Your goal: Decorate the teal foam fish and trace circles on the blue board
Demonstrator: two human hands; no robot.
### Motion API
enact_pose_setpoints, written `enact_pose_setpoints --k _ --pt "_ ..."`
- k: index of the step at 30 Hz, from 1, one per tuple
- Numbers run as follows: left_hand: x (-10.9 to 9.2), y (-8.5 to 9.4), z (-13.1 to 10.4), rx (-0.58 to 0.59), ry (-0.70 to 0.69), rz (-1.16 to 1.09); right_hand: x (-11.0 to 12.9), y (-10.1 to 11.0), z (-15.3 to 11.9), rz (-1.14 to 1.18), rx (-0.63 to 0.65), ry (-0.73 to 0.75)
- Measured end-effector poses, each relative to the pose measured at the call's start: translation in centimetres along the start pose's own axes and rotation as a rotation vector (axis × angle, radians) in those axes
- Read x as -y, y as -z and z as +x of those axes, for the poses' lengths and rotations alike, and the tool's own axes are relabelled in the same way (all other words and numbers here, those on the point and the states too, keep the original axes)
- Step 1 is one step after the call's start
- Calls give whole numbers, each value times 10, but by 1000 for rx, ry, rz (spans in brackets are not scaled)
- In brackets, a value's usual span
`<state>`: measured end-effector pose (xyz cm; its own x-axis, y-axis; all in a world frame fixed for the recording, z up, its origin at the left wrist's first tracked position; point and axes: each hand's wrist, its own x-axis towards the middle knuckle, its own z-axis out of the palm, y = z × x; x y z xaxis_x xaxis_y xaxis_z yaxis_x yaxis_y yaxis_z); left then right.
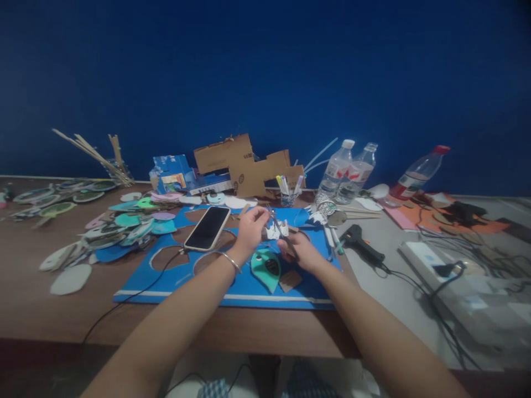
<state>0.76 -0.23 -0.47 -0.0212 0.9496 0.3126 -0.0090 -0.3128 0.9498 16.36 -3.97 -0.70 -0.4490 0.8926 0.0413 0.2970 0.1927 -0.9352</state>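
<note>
My right hand [299,250] is closed on dark-handled scissors [275,221], whose blades point up and to the left. Beside the blades is a small white cut piece [277,230]. My left hand [251,228] is closed in a pinch just left of the blades; what its fingertips hold is too small to make out. Below the hands, a teal leaf-shaped piece [262,268] with an eye and a dark patch lies on the blue board [240,299]. A small brown cardboard piece [290,281] is next to it.
A phone [208,228] with a cable lies on the board's left. Colourful cut shapes [128,220] pile up further left. Behind stand cardboard [244,166], a marker cup [289,196] and bottles [332,171]. At right are a glue gun [360,244] and a power strip [440,271].
</note>
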Motion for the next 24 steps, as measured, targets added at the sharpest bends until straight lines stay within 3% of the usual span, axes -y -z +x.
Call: enact_pose_setpoints --k 24 --pt "-4 -2 0 -17 19 1 -5 1 1 -72 -17 -27"
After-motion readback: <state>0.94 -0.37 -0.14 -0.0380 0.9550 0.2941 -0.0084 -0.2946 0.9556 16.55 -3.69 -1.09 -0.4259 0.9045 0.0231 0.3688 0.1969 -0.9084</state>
